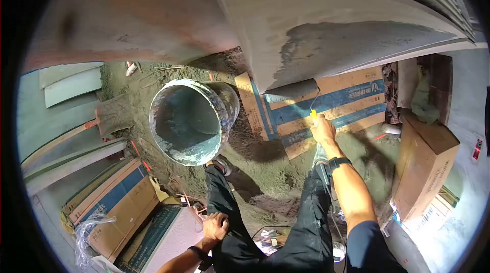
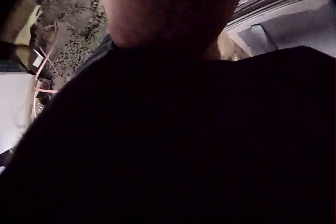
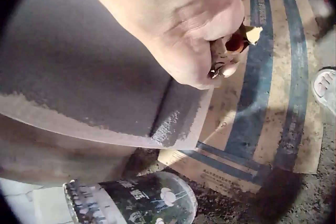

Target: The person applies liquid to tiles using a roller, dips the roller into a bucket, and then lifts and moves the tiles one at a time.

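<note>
- We see the right hand [image 1: 323,129] gripping the yellow handle [image 1: 314,115] of a paint roller, fingers curled round it.
- The roller [image 1: 292,91] lies against the lower corner of a large panel [image 1: 255,28], above flattened cardboard [image 1: 352,107] on the ground.
- On that panel we see a dark, wet-looking patch [image 1: 347,43] with a ragged edge.
- We see the left hand [image 1: 216,226] resting on the left trouser leg [image 1: 227,206], its fingers curled; we see nothing in its grip.
- The bucket [image 1: 230,103] stands left of the cardboard, tilted in our head view, its inside coated with grey-blue residue.
- We see a cardboard box [image 1: 423,163] at the right and a stack of cartons [image 1: 115,204] at the left.
- The left wrist view is mostly dark to us.
</note>
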Action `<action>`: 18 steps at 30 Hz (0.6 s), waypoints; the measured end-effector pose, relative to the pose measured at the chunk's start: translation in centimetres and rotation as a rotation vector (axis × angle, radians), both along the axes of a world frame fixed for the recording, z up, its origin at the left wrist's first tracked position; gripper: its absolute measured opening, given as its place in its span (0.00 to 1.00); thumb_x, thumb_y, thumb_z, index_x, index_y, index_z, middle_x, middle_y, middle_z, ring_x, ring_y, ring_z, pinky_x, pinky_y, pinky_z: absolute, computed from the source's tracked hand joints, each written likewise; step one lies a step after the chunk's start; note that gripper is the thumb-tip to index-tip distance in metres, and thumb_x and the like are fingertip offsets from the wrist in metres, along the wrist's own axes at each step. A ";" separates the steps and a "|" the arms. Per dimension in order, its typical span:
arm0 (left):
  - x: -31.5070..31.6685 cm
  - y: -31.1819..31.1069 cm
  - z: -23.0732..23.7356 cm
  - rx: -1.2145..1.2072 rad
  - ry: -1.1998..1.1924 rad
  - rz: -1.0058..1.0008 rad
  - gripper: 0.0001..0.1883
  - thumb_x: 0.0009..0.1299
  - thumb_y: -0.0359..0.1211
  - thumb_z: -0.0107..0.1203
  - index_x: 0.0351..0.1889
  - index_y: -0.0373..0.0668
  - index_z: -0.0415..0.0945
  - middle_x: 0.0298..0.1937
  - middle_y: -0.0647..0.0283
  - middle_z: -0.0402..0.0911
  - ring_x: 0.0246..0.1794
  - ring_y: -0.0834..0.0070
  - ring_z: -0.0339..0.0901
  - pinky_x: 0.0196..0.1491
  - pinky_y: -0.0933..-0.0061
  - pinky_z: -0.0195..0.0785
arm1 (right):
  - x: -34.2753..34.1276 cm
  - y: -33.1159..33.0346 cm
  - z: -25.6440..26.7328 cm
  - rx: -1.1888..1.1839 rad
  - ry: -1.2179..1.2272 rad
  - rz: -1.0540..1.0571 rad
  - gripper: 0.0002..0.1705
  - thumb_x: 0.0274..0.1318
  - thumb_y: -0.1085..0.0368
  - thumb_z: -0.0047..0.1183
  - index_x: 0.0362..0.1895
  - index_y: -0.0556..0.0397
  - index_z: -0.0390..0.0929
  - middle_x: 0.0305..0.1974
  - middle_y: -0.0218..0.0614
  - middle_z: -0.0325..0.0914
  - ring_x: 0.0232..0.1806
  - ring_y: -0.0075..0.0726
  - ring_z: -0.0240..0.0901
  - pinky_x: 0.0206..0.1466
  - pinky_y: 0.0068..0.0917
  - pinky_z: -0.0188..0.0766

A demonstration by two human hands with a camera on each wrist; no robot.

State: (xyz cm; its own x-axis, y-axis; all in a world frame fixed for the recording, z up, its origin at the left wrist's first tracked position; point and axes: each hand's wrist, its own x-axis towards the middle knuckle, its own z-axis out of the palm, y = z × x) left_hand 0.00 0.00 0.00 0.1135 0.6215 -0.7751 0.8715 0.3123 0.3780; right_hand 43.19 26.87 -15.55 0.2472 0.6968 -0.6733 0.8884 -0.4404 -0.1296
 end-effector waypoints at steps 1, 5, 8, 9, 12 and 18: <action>0.2 -0.3 0.7 0.012 0.008 0.008 0.14 0.61 0.39 0.53 0.39 0.43 0.80 0.37 0.54 0.81 0.42 0.56 0.77 0.48 0.56 0.68 | -0.2 -0.1 -0.9 -0.013 -0.035 0.001 0.25 0.50 0.62 0.60 0.51 0.58 0.72 0.42 0.53 0.82 0.47 0.53 0.81 0.51 0.44 0.76; -0.1 -0.1 -0.4 0.054 -0.037 0.062 0.13 0.62 0.39 0.52 0.38 0.42 0.80 0.35 0.55 0.80 0.39 0.55 0.77 0.45 0.56 0.69 | -2.0 0.6 -6.4 -0.061 -0.104 -0.006 0.22 0.51 0.62 0.59 0.49 0.58 0.73 0.41 0.52 0.82 0.46 0.53 0.81 0.50 0.43 0.77; -0.5 -0.3 -1.6 0.079 -0.028 0.053 0.12 0.62 0.38 0.52 0.37 0.43 0.80 0.34 0.55 0.80 0.38 0.55 0.77 0.44 0.56 0.69 | -3.2 1.6 -7.1 -0.063 -0.057 -0.095 0.20 0.50 0.62 0.58 0.46 0.58 0.75 0.44 0.53 0.82 0.48 0.56 0.79 0.52 0.45 0.75; -0.5 -0.4 -1.3 0.086 -0.036 0.047 0.12 0.62 0.38 0.52 0.37 0.43 0.80 0.34 0.55 0.80 0.38 0.56 0.77 0.44 0.56 0.69 | -3.3 1.4 -6.9 -0.061 -0.068 -0.096 0.20 0.50 0.62 0.58 0.46 0.58 0.75 0.44 0.53 0.82 0.49 0.56 0.79 0.52 0.46 0.75; -0.4 0.3 -0.7 0.100 -0.019 0.045 0.12 0.62 0.39 0.52 0.37 0.44 0.80 0.35 0.55 0.81 0.38 0.56 0.77 0.44 0.56 0.69 | -2.7 1.1 -4.3 -0.031 0.002 -0.115 0.20 0.50 0.62 0.57 0.48 0.57 0.75 0.44 0.53 0.81 0.49 0.58 0.78 0.53 0.46 0.74; -2.1 1.7 -0.3 0.083 -0.012 0.043 0.12 0.62 0.40 0.51 0.35 0.44 0.80 0.35 0.55 0.82 0.40 0.54 0.77 0.46 0.56 0.69 | -1.9 0.0 5.1 0.057 0.026 -0.104 0.21 0.50 0.63 0.57 0.48 0.57 0.74 0.41 0.54 0.82 0.47 0.59 0.79 0.51 0.47 0.74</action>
State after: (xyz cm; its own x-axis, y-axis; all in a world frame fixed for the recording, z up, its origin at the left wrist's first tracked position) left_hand -2.11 1.71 -0.32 0.0940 0.6879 -0.7197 0.8534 0.3166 0.4140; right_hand 41.33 26.91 -10.45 0.3031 0.7060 -0.6401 0.8345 -0.5209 -0.1795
